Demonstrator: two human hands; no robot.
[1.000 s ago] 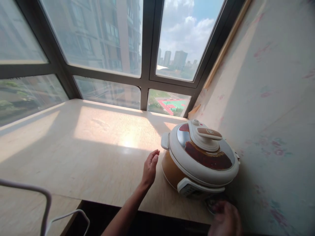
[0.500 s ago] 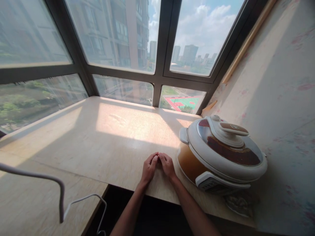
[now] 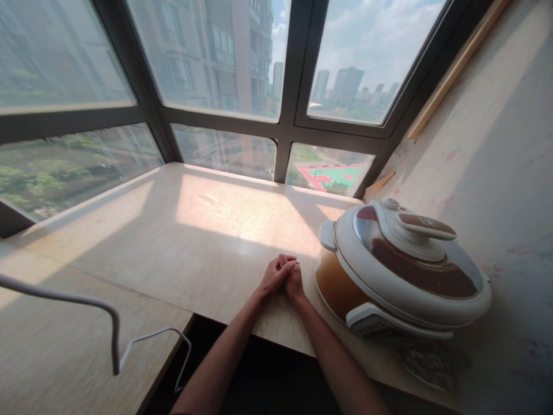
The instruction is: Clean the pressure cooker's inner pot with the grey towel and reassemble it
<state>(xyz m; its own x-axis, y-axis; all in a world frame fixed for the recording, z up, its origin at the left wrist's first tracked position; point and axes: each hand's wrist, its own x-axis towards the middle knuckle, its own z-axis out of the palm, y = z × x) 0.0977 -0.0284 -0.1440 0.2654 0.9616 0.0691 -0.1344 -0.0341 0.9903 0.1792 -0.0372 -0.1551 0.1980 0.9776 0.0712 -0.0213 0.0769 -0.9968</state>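
Note:
My left hand (image 3: 273, 275) and my right hand (image 3: 294, 282) are pressed together above the near part of the pale countertop (image 3: 207, 253). The left hand's fingers reach across to the right hand, and both hands are closed. Whatever may be between the palms is hidden. Just right of them, without contact, stands a large white and brown electric cooker (image 3: 401, 265) with its lid on.
A grey curved rod (image 3: 64, 297) and a thin white cable (image 3: 151, 333) are at the lower left. The counter's front edge (image 3: 285, 344) drops to a dark gap. Windows rise behind, with a papered wall (image 3: 510, 173) on the right.
My hands have closed against each other, the left fingers now crossing over to the right hand. The view has shifted slightly, so the cooker appears further right.

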